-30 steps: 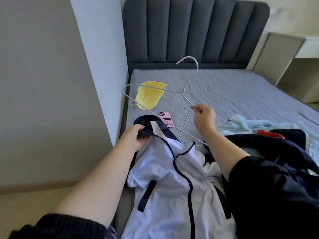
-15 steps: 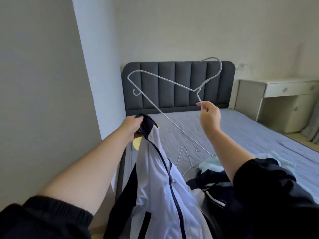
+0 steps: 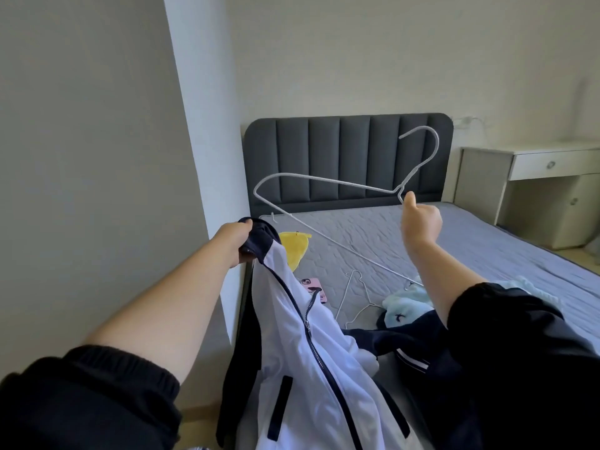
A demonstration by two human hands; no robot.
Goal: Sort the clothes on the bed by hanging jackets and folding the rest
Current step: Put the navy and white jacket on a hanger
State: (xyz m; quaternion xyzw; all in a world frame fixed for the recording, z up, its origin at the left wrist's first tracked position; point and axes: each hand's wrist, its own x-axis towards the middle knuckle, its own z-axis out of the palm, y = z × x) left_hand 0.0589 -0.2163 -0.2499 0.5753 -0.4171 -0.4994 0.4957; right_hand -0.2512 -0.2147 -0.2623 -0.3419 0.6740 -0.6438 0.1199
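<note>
Two bare forearms reach forward out of pushed-up black sleeves, both raised over the near edge of the grey quilted bed (image 3: 454,248). The left arm stretches straight out. The left hand (image 3: 235,240) is curled tight round the navy collar of a white zip-front jacket with navy trim (image 3: 292,319). The jacket hangs down from that grip, its front towards the camera and its zip partly open at the top. Its lower part drapes over the bed edge below the left forearm.

The right arm bends upward at the elbow, with the right hand (image 3: 420,222) higher than the left. Its thumb and fingers pinch a thin white wire hanger (image 3: 407,179) just under the twisted neck. The hook rises above the right hand. The hanger's wide triangle spreads towards the left hand, its far corner above that hand's knuckles.

Between the two hands, on the bed, lie a yellow cloth piece (image 3: 293,246), a pink phone (image 3: 313,287) and a second white wire hanger (image 3: 363,289). Under the right forearm sit a crumpled pale blue garment (image 3: 406,306) and a navy garment with white stripes (image 3: 399,345). Beyond both hands stands a dark grey padded headboard (image 3: 341,157). To the right of the right hand, well apart, is a white desk with a drawer (image 3: 535,164).
</note>
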